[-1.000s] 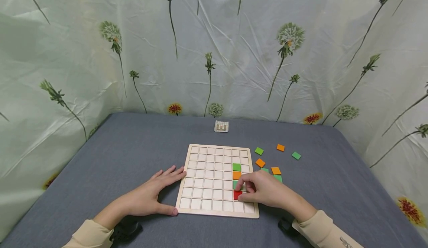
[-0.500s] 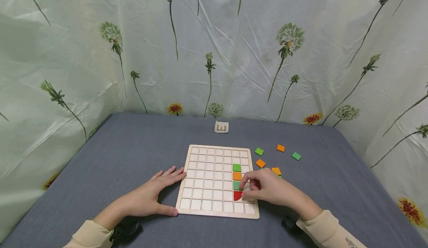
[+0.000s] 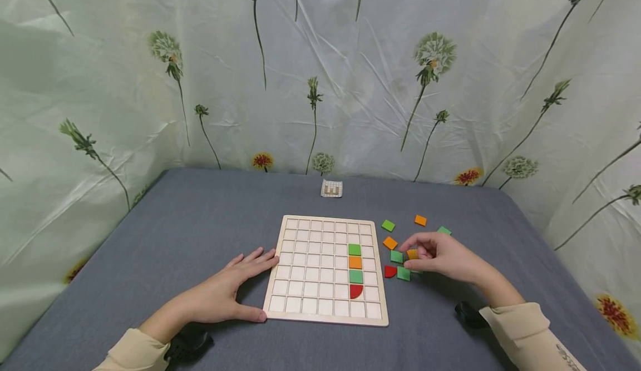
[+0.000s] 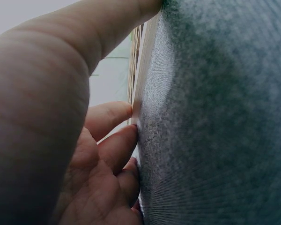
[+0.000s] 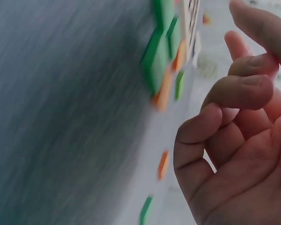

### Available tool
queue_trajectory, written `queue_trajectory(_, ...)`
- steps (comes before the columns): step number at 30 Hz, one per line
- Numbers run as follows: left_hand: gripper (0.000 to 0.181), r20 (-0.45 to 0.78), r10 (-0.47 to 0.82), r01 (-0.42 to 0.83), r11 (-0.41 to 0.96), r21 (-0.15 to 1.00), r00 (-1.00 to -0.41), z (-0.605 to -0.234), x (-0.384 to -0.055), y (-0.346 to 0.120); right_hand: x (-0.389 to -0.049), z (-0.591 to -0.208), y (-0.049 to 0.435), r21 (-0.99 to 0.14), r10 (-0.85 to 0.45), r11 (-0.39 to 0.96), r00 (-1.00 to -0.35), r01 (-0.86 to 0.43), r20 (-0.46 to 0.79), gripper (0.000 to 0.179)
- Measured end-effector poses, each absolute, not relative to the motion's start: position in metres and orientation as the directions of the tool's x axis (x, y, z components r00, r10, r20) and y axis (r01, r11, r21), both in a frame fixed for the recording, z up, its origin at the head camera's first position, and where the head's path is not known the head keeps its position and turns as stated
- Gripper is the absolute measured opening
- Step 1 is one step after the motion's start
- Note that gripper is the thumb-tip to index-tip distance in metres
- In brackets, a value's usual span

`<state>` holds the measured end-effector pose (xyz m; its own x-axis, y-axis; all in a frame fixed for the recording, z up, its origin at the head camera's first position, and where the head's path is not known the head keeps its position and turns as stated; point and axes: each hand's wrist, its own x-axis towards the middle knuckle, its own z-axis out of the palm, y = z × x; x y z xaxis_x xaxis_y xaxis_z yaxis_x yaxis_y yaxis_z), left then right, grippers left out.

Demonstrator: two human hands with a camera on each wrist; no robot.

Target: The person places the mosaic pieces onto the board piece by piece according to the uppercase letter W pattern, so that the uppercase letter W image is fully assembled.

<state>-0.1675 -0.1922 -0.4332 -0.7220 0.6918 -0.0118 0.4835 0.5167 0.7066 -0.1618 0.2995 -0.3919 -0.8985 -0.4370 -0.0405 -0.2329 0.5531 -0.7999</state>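
My left hand [image 3: 222,296] lies with straight fingers and thumb against the left edge of a wooden grid board [image 3: 309,274]. A column of tiles fills cells on the board's right side: light green [image 3: 354,250], orange [image 3: 355,262], green [image 3: 356,277] and a red quarter-round [image 3: 356,291]. Off the right edge, my right hand [image 3: 445,257] hovers over loose tiles with loosely bent fingers and holds nothing. Its thumb and index finger stand apart near an orange tile [image 3: 412,254] and a green tile [image 3: 396,256], hiding part of the pile.
Close to the board's right edge lie a red quarter-round tile [image 3: 390,271] and a green tile [image 3: 403,273]. Farther back are orange tiles [image 3: 420,220] and a light green one [image 3: 388,225]. A small printed card [image 3: 331,188] sits near the cloth-covered table's [image 3: 225,204] far edge.
My right hand has left the red quarter-round tile on the board and moved right over the loose tiles, uncovering the column. My left hand has stayed put.
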Motion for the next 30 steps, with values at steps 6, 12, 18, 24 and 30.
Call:
queue_trajectory(6,0.102,-0.013,0.692,0.485,0.519,0.704,-0.722,-0.430,-0.166,-0.194,-0.161,-0.399,0.321,-0.796,-0.416,0.577,-0.904,-0.181,-0.096,0.029)
queue_trajectory(12,0.102,-0.017,0.691,0.481,0.520,0.706,-0.723,-0.428,-0.166,-0.194,-0.157,-0.402,0.331,-0.787,-0.409,0.594,-0.905,-0.164,-0.120,0.031)
queue_trajectory(18,0.102,-0.026,0.684,0.468,0.526,0.711,-0.729,-0.430,-0.167,-0.194,-0.157,-0.403,0.334,-0.791,-0.408,0.594,-0.902,-0.147,-0.139,0.032)
queue_trajectory(24,0.101,-0.015,0.689,0.480,0.519,0.707,-0.724,-0.428,-0.166,-0.193,-0.158,-0.405,0.335,-0.791,-0.407,0.598,-0.899,-0.128,-0.163,0.033)
queue_trajectory(30,0.102,-0.014,0.697,0.491,0.519,0.700,-0.717,-0.427,-0.166,-0.193,-0.157,-0.408,0.336,-0.804,-0.417,0.582,-0.894,-0.123,-0.165,0.032)
